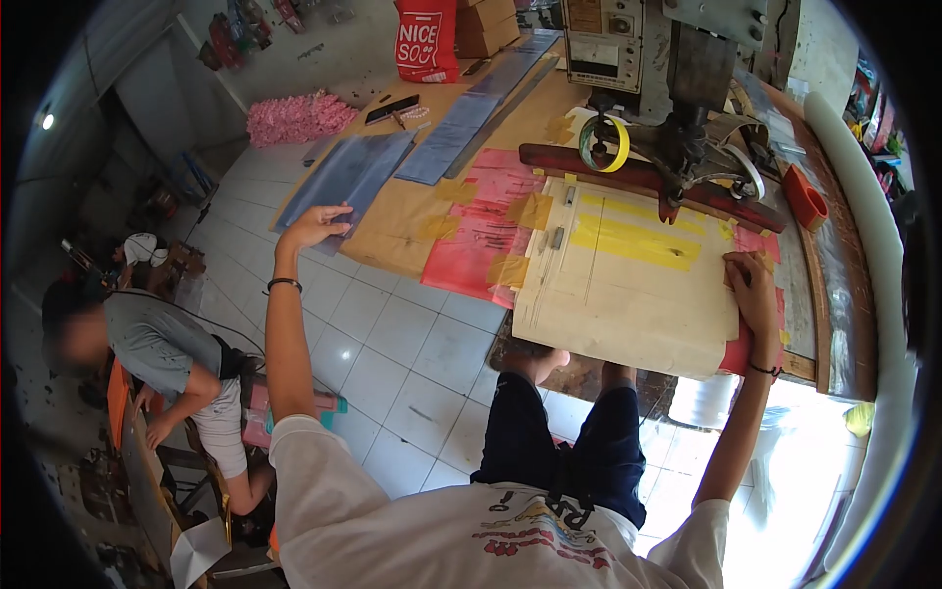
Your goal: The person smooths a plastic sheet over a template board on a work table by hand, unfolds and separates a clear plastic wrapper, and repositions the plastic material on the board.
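Observation:
My left hand (316, 226) reaches out to the left, fingers extended and apart, touching the near edge of a stack of translucent blue-grey plastic sheets (358, 172). At the right edge of a beige board (628, 314), my right hand (754, 290) has its fingers bent onto the board's margin; its thumb is partly hidden. Yellow tape (638, 240) covers part of the board, and small metal pieces sit near its left side. Below it lies a red sheet (471, 240) with dark streaks, fixed by brown tape (530, 211).
A press head (687, 147) with a dark red bar (599, 169) overhangs the board, a yellow tape roll (603, 144) on it. Longer plastic strips (476, 108), a phone (392, 109) and a red bag (426, 44) lie farther back. Another person (177, 344) works at lower left.

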`<state>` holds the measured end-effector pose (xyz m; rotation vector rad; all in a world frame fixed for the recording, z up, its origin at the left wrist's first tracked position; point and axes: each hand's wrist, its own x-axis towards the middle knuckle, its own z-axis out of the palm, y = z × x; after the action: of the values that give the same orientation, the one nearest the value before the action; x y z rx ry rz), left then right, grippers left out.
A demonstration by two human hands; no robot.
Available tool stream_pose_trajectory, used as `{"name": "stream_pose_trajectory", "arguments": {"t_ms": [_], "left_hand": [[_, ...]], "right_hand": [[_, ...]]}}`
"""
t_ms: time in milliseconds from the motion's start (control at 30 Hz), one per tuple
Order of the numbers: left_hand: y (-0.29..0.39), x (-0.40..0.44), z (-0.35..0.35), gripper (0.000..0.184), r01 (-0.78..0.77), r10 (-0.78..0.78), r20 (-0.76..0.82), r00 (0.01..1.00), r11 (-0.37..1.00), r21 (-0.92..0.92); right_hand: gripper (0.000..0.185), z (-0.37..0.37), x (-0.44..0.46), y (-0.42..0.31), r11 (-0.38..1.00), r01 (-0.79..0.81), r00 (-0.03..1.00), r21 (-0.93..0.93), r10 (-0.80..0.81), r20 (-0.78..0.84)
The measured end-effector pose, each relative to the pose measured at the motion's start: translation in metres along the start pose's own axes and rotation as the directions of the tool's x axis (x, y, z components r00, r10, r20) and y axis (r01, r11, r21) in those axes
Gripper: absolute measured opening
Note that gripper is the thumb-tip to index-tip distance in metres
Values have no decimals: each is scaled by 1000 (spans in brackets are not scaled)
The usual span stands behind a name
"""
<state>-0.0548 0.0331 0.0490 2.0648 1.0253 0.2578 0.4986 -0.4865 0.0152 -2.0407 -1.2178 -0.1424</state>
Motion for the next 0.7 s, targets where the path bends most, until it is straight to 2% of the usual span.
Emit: {"name": "stream_pose_trajectory", "arguments": {"t_ms": [133, 167, 233, 333, 433, 533, 633, 700], "left_hand": [[14, -6, 7, 48, 24, -22, -24, 999, 996, 84], [15, -9, 12, 48, -7, 30, -86, 996, 968, 251], [37, -26, 28, 48, -39, 166, -176, 970, 825, 563], [14, -18, 30, 40, -145, 379, -227, 897, 737, 660], [18, -9, 22, 30, -167, 329, -164, 930, 776, 608], [44, -21, 31, 23, -107, 273, -202, 941, 802, 587], [24, -19, 25, 19, -131, 239, -210, 948, 896, 424], [8, -17, 23, 17, -170, 264, -210, 941, 910, 379]], "right_hand": [[16, 2, 1, -1, 1000, -13, 1000, 23, 13, 0], [16, 1, 0, 0, 1000, -11, 1000, 19, 11, 2], [16, 0, 0, -3, 1000, -10, 1000, 9, 10, 3], [16, 1, 0, -5, 999, -17, 1000, 37, 18, -6], [16, -1, -1, -8, 1000, 2, 1000, 12, -2, -10], [16, 0, 0, -4, 998, -23, 1000, 59, 22, 9], [15, 1, -1, -7, 998, -24, 1000, 53, 25, -13], [15, 1, -1, -4, 997, -46, 999, 57, 47, -9]]}}
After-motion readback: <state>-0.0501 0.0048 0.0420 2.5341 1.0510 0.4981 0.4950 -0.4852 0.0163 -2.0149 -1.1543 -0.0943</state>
